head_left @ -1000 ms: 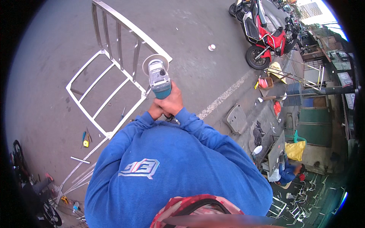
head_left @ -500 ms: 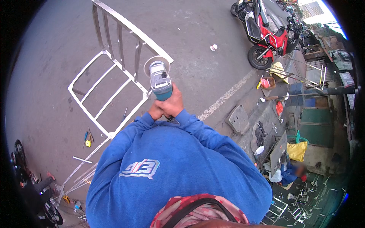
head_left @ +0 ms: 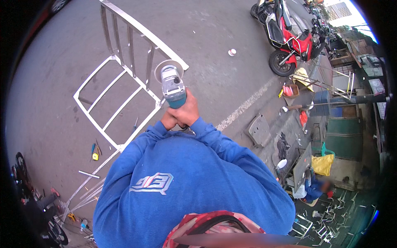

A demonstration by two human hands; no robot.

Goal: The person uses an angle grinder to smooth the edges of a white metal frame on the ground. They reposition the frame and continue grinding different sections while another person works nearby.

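Note:
Held out in front of my chest is a teal and grey angle grinder [head_left: 174, 89] with a round disc [head_left: 159, 70] at its far end. My right hand [head_left: 189, 109] is wrapped around its teal body. Lower and to the left, my left hand [head_left: 168, 120] is closed on the grinder's rear part, its fingers partly hidden. The disc overlaps the upright side of a welded metal frame [head_left: 142, 32] near its right end; I cannot tell whether they touch. The frame's flat, barred side [head_left: 108, 94] extends leftward along the pavement.
Screwdriver-like tools and a yellow tape measure [head_left: 95, 156] lie at left, near a short metal tube [head_left: 89, 174] and long thin bars. A red motorcycle [head_left: 304, 46] stands at far right. A seated person [head_left: 315, 189] is at lower right beside scattered metal pieces. A small white tub [head_left: 232, 52] sits ahead.
The grinder and its disc have shifted very slightly left and away from me. Part of a dark vehicle has come into view at the upper left rim. Both hands keep their grip.

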